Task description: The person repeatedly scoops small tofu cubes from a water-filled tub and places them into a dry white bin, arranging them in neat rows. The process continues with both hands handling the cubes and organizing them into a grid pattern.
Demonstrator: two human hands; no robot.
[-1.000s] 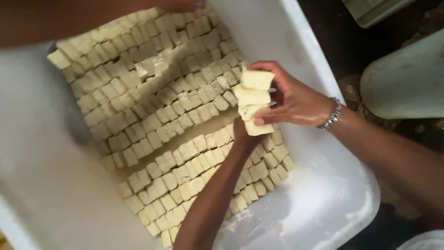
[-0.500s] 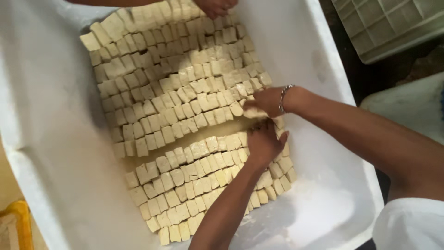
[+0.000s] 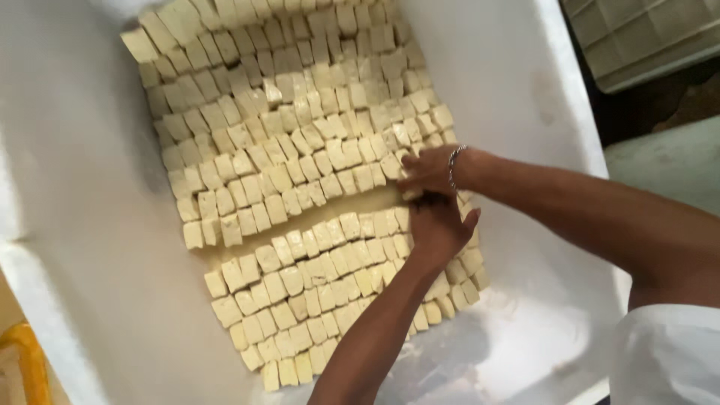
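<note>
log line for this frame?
left hand: on cream blocks | right hand: pressing row edge | white tub: blocks in packed rows

A pale ribbed crate [image 3: 645, 37] sits at the far right, past the tub wall, with a dark gap of floor [image 3: 660, 105] just below it. Nearer on the right lies a grey-green surface [image 3: 675, 161]. At the near right corner a white sleeve [image 3: 667, 360] fills the frame edge. At the near left corner a yellow curved object [image 3: 26, 364] shows, too cut off to identify.
</note>
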